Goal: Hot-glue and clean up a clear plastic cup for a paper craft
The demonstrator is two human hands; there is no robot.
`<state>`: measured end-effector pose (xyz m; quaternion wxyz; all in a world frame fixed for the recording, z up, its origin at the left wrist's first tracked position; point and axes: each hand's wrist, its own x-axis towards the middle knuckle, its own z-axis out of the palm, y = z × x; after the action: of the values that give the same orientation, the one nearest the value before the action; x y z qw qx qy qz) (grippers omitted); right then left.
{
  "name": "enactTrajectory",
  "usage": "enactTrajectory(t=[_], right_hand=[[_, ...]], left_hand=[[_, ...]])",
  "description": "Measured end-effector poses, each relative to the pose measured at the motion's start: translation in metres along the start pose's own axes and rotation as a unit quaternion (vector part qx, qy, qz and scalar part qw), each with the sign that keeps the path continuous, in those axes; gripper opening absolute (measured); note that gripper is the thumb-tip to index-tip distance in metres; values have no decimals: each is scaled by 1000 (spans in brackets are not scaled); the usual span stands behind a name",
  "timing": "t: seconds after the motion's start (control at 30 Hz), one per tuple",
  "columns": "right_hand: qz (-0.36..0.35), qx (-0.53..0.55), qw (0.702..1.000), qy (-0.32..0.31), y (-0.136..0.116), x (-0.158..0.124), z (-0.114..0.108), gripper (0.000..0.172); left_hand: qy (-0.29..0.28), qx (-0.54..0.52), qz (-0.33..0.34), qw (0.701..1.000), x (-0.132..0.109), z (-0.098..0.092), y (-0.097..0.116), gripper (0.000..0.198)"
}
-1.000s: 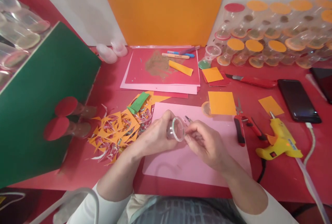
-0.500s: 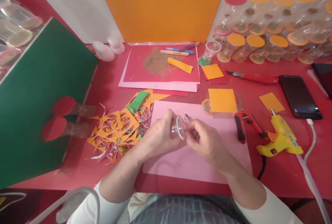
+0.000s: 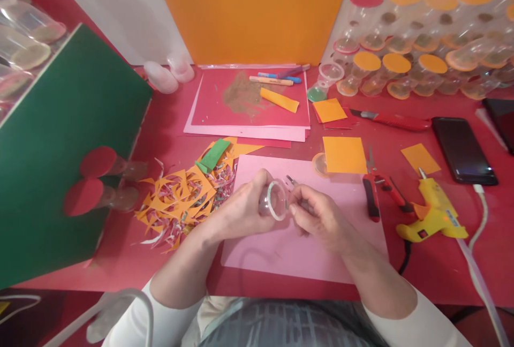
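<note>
My left hand [image 3: 249,205] is wrapped round a clear plastic cup [image 3: 277,201], whose pale rim is tilted towards my right hand. The fingers of my right hand [image 3: 311,210] are pinched together at the right side of the rim; what lies between them, if anything, is too small to make out. A dark, narrow tip [image 3: 289,180] shows just behind the right fingers; I cannot tell whether they touch it. Both hands are above a pink sheet [image 3: 257,250]. An orange paper square [image 3: 344,155] partly covers a clear round piece [image 3: 319,164] at the sheet's far edge.
Paper scraps [image 3: 180,197] are heaped on the left, near a green board [image 3: 72,138]. On the right lie red-handled pliers [image 3: 387,191], a yellow glue gun [image 3: 436,210], a utility knife [image 3: 393,119] and a phone [image 3: 463,149]. Plastic-cup hourglasses [image 3: 395,63] stand at the back right.
The cup has turned so that more of its opening faces me. My right fingers have shifted slightly and stay pinched at the rim.
</note>
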<state>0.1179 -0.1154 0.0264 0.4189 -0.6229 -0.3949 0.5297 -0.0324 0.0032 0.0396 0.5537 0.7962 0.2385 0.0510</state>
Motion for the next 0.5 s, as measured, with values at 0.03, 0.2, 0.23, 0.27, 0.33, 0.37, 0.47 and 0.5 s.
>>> enactTrajectory(t=[0.03, 0.2, 0.23, 0.27, 0.33, 0.37, 0.47, 0.5], right_hand=[[3, 3, 1000, -2, -1, 0, 0, 12], [-17, 23, 1000, 11, 2, 0, -2, 14], [-32, 39, 999, 13, 3, 0, -2, 14], [-50, 55, 997, 10, 5, -1, -3, 12], [-84, 73, 994, -11, 7, -1, -5, 11], [-98, 69, 992, -29, 8, -1, -6, 16], [-112, 26, 991, -72, 9, -1, -8, 18], [-107, 16, 991, -77, 9, -1, -7, 15]], left_hand=[[-1, -2, 2, 1000, 0, 0, 0, 33], [4, -2, -9, 1000, 1, -1, -1, 31], [1, -2, -9, 1000, 1, -1, -1, 31], [-1, -1, -8, 1000, 1, -1, -2, 31], [-7, -3, -4, 1000, 1, -2, -3, 32], [-12, -5, -4, 1000, 1, -2, -4, 33], [-37, -13, -8, 999, 1, -4, -6, 35], [-47, -15, -10, 999, 1, -4, -7, 36]])
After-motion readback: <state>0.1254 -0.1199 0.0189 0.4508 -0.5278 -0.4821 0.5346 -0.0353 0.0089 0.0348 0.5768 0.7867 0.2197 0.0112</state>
